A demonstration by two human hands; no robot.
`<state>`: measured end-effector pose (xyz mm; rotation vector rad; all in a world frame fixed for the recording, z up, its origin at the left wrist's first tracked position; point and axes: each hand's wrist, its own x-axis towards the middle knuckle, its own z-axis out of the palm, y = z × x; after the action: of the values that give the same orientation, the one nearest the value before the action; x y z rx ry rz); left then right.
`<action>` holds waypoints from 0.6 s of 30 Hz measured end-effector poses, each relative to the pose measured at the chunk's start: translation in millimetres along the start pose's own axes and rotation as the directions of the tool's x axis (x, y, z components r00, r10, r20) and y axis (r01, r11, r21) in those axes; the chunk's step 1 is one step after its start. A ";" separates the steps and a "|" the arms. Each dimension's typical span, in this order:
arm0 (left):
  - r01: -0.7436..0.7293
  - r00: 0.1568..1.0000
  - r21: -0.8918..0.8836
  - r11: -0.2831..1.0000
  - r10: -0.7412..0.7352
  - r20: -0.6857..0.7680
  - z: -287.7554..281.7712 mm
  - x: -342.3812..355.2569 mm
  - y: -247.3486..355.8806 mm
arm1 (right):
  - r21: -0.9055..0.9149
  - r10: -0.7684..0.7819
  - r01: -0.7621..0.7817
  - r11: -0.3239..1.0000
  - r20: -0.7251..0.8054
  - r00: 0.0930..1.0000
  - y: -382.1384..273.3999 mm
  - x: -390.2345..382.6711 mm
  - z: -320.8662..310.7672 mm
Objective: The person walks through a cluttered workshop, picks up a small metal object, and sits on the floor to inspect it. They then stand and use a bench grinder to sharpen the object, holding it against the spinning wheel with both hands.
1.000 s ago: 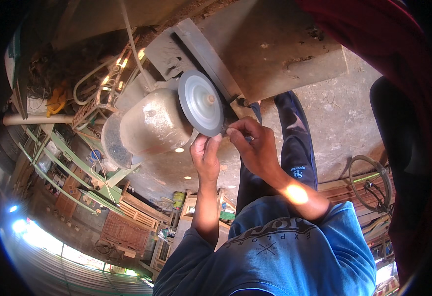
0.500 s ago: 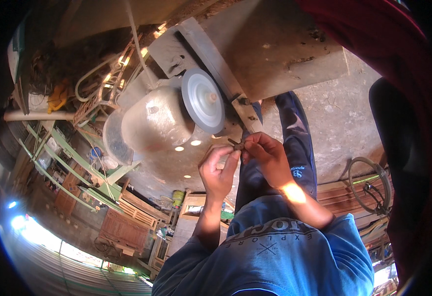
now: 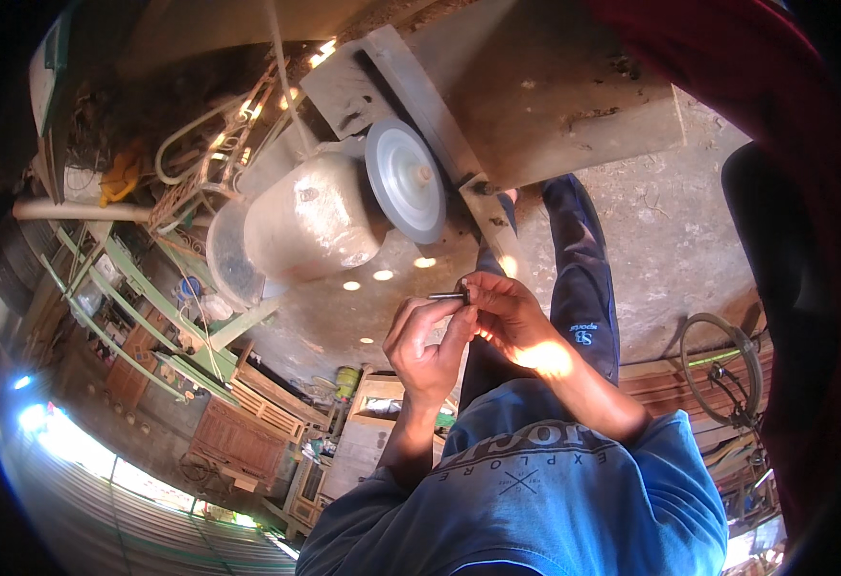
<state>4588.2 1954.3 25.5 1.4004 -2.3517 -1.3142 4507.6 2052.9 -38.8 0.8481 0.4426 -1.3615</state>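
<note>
My left hand [image 3: 425, 348] and my right hand [image 3: 509, 315] meet in front of my lap, fingertips pinched together. Between them is a small dark metal piece with a thin pin-like part [image 3: 447, 296] pointing left; its exact kind is too small to make out. My left thumb and fingers grip it from one side, my right fingertips from the other, and they cover much of it. Beyond my hands stands a bench grinder with a pale, worn motor body [image 3: 313, 219]. Its round grey wheel [image 3: 406, 180] faces right, apart from my hands.
A metal bar [image 3: 430, 106] with bolts runs beside the wheel, next to a flat board [image 3: 545, 96]. The second grinder wheel [image 3: 235, 252] is at the left. Green metal frames [image 3: 137, 278], carved wooden panels [image 3: 238, 444] and a bicycle wheel [image 3: 722, 370] stand farther around.
My fingers have turned the small metal piece, so its thin part now points left and catches light. My right hand has shifted slightly; the view has moved a little.
</note>
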 end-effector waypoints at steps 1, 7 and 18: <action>0.006 1.000 -0.001 1.000 -0.006 0.006 -1.3 -1.6 -0.8 | -0.002 0.003 -0.003 1.000 0.008 1.000 1.3 0.5 0.1; 0.045 0.999 -0.006 0.999 -0.045 -0.021 -5.9 -7.5 -4.8 | -0.027 0.028 -0.027 0.999 0.004 1.000 7.4 3.0 -0.5; 0.436 0.891 -0.307 0.846 -0.455 0.010 -10.9 -14.2 -15.2 | -0.271 -0.124 0.113 0.956 -0.021 0.992 8.2 1.0 2.1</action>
<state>4611.7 1955.2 25.9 1.9159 -1.7374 -1.6207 4515.3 2050.5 -36.0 0.6311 0.7008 -1.3590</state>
